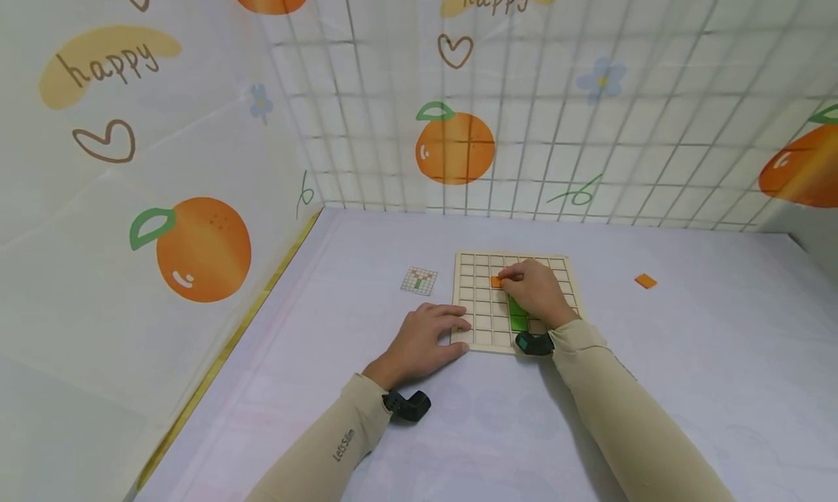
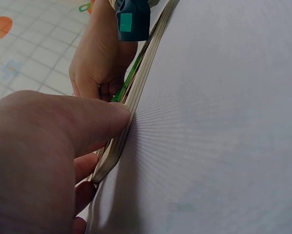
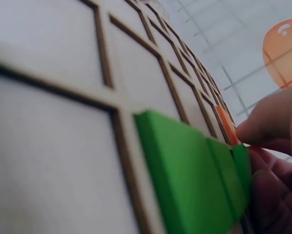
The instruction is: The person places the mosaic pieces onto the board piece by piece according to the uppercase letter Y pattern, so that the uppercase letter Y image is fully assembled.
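A square wooden grid board (image 1: 481, 326) lies on the table. My left hand (image 1: 425, 342) rests at its left front corner, fingers spread over the left edge. The left thumb (image 2: 104, 119) presses along the front edge. My right hand (image 1: 538, 292) reaches over the board, thumb and fingertips pinching an orange tile (image 1: 496, 282) in a cell towards the back; the fingers partly hide it. Green tiles (image 3: 180, 170) sit in a line of cells in front of it, partly under the right hand.
Left of the board lies a small printed pattern card (image 1: 419, 281) with a coloured grid. A loose orange tile (image 1: 645, 280) lies on the table to the right. Behind the table hangs a white sheet (image 1: 386, 124) with printed oranges and a wire grid.
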Tool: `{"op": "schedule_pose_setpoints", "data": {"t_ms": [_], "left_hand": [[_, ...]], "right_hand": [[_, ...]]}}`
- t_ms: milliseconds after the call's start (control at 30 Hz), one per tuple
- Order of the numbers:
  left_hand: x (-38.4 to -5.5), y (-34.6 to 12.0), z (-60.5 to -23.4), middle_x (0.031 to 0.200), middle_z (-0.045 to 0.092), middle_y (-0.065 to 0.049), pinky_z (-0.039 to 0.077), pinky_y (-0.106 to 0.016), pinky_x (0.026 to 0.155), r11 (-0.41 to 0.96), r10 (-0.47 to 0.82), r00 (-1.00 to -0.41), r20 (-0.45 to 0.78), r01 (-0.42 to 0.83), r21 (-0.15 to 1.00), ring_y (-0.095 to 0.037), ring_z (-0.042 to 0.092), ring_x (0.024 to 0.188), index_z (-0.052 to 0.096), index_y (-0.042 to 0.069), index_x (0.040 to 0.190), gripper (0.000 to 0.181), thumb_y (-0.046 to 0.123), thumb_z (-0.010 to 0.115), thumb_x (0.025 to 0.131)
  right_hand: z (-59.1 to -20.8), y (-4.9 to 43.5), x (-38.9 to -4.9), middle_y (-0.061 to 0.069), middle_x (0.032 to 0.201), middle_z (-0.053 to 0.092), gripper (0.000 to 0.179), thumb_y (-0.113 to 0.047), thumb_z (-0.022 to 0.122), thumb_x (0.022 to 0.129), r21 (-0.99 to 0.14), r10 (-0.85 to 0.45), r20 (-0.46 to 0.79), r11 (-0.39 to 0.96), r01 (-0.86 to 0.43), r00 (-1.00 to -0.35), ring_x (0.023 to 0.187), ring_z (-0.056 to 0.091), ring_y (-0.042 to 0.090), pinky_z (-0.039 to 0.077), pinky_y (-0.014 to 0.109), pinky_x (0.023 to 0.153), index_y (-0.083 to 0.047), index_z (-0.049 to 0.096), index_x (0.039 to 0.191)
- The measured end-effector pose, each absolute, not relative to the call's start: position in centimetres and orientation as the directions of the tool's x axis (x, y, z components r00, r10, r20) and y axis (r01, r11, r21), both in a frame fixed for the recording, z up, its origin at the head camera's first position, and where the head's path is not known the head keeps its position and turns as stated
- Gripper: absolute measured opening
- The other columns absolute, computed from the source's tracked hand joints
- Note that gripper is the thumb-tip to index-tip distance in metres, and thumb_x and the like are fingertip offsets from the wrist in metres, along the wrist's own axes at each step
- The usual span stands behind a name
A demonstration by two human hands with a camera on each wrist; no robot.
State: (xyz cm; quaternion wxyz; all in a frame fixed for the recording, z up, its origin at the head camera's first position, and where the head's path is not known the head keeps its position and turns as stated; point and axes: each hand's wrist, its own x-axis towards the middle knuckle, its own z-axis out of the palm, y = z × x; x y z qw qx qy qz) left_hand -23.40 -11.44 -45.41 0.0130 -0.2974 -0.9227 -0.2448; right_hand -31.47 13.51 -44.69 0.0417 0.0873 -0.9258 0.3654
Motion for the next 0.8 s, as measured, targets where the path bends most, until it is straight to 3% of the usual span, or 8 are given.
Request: {"op": "schedule_pose_setpoints", "data": {"t_ms": [300, 567, 800], "left_hand": [[-23.4, -11.5, -45.4, 0.146, 0.053, 0.007, 0.036, -0.050, 0.105, 0.701, 0.540, -0.824, 0.172, 0.553, 0.451, -0.022, 0.046, 0.131, 0.070, 0.023, 0.125, 0.034, 0.038, 0.065, 0.095], [-23.4, -11.5, -45.5, 0.146, 0.053, 0.008, 0.036, -0.048, 0.105, 0.706, 0.534, -0.829, 0.165, 0.545, 0.452, -0.021, 0.046, 0.130, 0.070, 0.024, 0.125, 0.034, 0.038, 0.065, 0.094], [-23.4, -11.3, -45.6, 0.146, 0.054, 0.007, 0.036, -0.049, 0.104, 0.701, 0.533, -0.826, 0.181, 0.551, 0.452, -0.021, 0.046, 0.130, 0.070, 0.023, 0.125, 0.034, 0.037, 0.065, 0.094]], "right_hand": [[-44.5, 13.7, -31.1, 0.014, 0.118, 0.067, 0.026, -0.017, 0.062, 0.096, -0.729, -0.137, 0.149, 0.654, -0.202, -0.979, 0.105, 0.061, 0.030, 0.048, 0.044, 0.088, -0.005, 0.073, 0.116], [-44.1, 15.1, -30.3, 0.012, 0.113, 0.069, 0.027, -0.016, 0.060, 0.100, -0.834, -0.113, 0.188, 0.507, -0.219, -0.976, 0.087, 0.065, 0.025, 0.053, 0.033, 0.074, -0.003, 0.070, 0.121], [-43.3, 18.3, -29.8, 0.019, 0.116, 0.067, 0.033, -0.022, 0.059, 0.102, -0.869, -0.049, 0.180, 0.461, -0.182, -0.983, 0.094, 0.064, 0.032, 0.055, 0.030, 0.072, 0.000, 0.066, 0.125]]}}
